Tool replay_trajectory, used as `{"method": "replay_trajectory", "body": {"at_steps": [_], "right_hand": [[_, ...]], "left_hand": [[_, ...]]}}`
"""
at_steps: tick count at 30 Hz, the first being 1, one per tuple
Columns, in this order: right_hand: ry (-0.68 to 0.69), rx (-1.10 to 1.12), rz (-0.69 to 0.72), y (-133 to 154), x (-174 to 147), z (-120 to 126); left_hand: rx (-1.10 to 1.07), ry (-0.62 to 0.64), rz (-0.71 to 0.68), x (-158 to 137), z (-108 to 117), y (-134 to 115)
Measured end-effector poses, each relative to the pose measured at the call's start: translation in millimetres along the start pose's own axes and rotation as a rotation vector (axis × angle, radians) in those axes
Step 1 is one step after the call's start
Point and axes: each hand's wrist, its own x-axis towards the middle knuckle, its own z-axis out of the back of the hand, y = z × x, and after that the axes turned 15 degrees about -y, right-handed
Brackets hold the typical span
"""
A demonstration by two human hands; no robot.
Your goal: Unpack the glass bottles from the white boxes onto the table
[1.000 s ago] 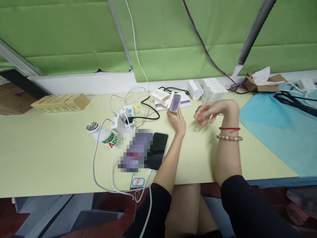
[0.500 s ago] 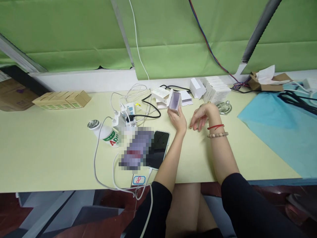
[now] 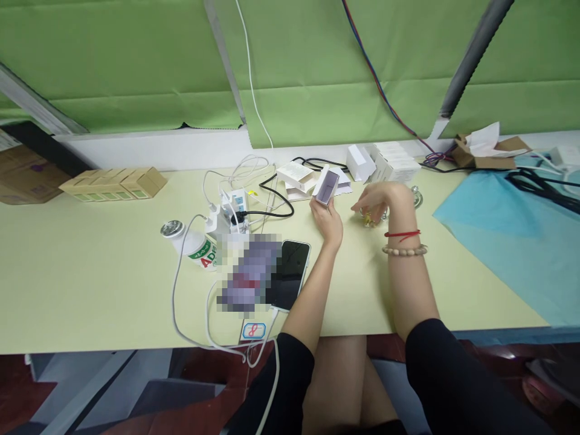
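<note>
My left hand (image 3: pixel 327 223) is wrapped round a small white carton (image 3: pixel 326 186), tilted so that its open end and pale lilac inside face me. To the right, my right hand (image 3: pixel 378 199) bends down at the wrist with its fingers curled. A shiny gold and clear object (image 3: pixel 370 220) shows under those fingers; its kind I cannot make out. Behind the wrist, a clear glassy object (image 3: pixel 417 197) lies partly hidden on the table. Flattened white cartons (image 3: pixel 296 175) lie just behind the carton in my left hand.
White boxes (image 3: pixel 394 162) stand at the back, with brown boxes (image 3: pixel 113 183) far left. A power strip (image 3: pixel 235 211) with cables, a white bottle (image 3: pixel 193 244) and a phone (image 3: pixel 290 272) are left of my arms. Blue sheeting (image 3: pixel 512 235) covers the table's right side.
My right hand has shifted slightly right, and a gold and clear object now shows under its fingers. The carton in my left hand has moved slightly right and tilted over.
</note>
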Motion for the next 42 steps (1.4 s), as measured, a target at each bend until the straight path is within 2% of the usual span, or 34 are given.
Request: {"method": "replay_trajectory", "body": {"at_steps": [1,2,4,6,10,12,15,17,19,24,27,31,36,42], "right_hand": [[0.070,0.046,-0.058,5,-4,8],[0.075,0.123,-0.092,11,-8,16],[-0.039,0.242,0.005,23,-16,29],[-0.156,0.271,0.110,33,-20,32],[-0.216,0.195,0.173,36,-8,12],[-0.259,0.197,0.260,33,3,-3],[-0.318,0.227,0.427,32,15,-18],[-0.338,0.209,0.466,34,16,-19],[-0.348,0.158,0.444,36,12,-15],[-0.256,0.083,0.343,32,3,5],[-0.256,0.074,0.345,27,4,11],[-0.271,0.033,0.386,24,8,9],[-0.196,0.048,0.333,28,10,1],[-0.288,-0.025,0.336,26,14,-7]], "left_hand": [[-0.006,0.009,-0.018,0,0,1],[-0.010,0.017,-0.035,-1,-1,2],[-0.010,0.029,-0.056,-1,-2,5],[-0.006,0.036,-0.048,-2,-2,7],[-0.005,0.041,0.003,-3,-3,7],[-0.003,0.037,-0.008,-3,-2,6],[-0.004,0.028,-0.090,-4,0,4],[-0.019,0.030,-0.166,-5,2,2],[-0.042,0.043,-0.212,-6,4,1],[-0.064,0.081,-0.178,-8,6,1],[-0.101,0.091,-0.201,-7,7,1],[-0.161,0.070,-0.205,-6,9,1],[-0.204,0.069,-0.161,-7,10,-1],[-0.161,0.075,-0.090,-7,10,-4]]}}
